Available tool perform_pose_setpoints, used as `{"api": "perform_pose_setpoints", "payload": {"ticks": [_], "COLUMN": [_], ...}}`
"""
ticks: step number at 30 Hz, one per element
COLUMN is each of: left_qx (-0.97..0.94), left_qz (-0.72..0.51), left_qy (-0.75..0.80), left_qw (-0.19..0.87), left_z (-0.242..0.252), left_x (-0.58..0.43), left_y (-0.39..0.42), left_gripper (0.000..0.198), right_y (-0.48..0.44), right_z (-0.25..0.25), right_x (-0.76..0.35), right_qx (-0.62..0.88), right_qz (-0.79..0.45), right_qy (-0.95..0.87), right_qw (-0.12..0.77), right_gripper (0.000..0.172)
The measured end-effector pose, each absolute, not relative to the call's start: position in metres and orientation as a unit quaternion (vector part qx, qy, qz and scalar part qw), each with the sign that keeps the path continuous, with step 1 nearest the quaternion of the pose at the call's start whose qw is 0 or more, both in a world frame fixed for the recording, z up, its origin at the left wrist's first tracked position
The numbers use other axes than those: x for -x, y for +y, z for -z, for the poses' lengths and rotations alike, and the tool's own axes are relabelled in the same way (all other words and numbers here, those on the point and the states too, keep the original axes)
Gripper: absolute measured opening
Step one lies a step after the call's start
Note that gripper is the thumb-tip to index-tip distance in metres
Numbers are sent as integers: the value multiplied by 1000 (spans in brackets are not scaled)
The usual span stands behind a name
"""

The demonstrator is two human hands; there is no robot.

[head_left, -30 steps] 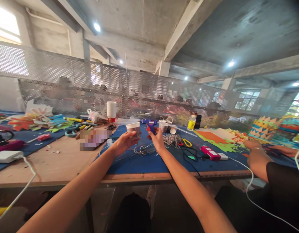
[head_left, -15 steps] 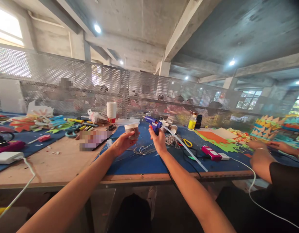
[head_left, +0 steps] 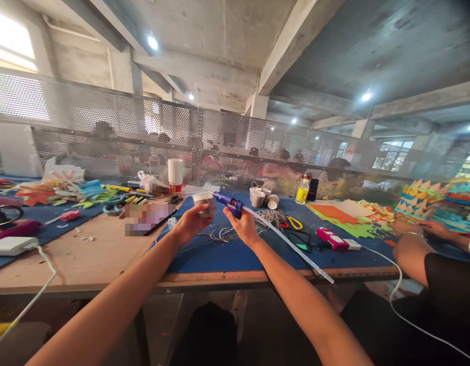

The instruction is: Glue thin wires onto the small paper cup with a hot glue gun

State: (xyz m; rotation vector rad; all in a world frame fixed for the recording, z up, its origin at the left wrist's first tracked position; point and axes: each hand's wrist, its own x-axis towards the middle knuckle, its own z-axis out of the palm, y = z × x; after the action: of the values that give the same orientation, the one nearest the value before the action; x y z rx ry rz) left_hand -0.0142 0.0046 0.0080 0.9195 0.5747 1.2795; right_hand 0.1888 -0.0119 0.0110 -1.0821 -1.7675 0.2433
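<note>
My left hand (head_left: 189, 222) is wrapped round a paper cup (head_left: 205, 201), holding it upright above the blue mat. My right hand (head_left: 243, 223) grips a blue glue gun (head_left: 230, 203) by its handle. The gun's tip points left and is at the cup's rim; whether it touches I cannot tell. A long clear glue stick (head_left: 291, 245) sticks out of the gun's back, slanting down to the right. Behind my right hand stand small paper cups (head_left: 256, 195), one tipped on its side. A tangle of grey cord (head_left: 271, 218) lies under them.
Yellow-handled scissors (head_left: 294, 223), a pink device (head_left: 332, 239) and a yellow-labelled bottle (head_left: 303, 189) lie or stand right. A cup stack (head_left: 176, 173) stands at the back. Scissors (head_left: 113, 205) and paper scraps lie left. A co-worker's arm (head_left: 413, 249) rests at the far right.
The glue gun has moved left and down, bringing its tip to the cup's rim. The cup has shifted slightly left and turned. The glue stick's rear end has swung a little right and down.
</note>
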Motion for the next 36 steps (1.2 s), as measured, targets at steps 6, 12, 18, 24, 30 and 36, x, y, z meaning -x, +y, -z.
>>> {"api": "perform_pose_setpoints", "payload": {"ticks": [6, 12, 18, 24, 30, 36], "left_qx": [-406, -407, -402, -408, -414, -439], "left_qz": [-580, -581, -581, -580, -581, -580], "left_qy": [242, 234, 243, 242, 242, 260], "left_qw": [664, 665, 664, 663, 658, 635], "left_z": [-9, -7, -7, -5, -6, -4], "left_x": [14, 15, 14, 15, 14, 12], "left_y": [4, 6, 5, 8, 7, 7], "left_gripper": [17, 18, 21, 21, 24, 30], "right_y": [-15, -15, -13, -16, -16, -11], "right_z": [-11, -10, -8, -12, -11, -6], "right_x": [-189, -190, -189, -190, -190, -191], "right_qx": [482, 487, 507, 502, 481, 447], "right_qz": [-14, 15, 29, 40, 59, 84], "right_qy": [-759, -762, -756, -763, -765, -767], "right_qw": [437, 426, 413, 406, 424, 452], "right_gripper": [43, 46, 47, 43, 38, 40]}}
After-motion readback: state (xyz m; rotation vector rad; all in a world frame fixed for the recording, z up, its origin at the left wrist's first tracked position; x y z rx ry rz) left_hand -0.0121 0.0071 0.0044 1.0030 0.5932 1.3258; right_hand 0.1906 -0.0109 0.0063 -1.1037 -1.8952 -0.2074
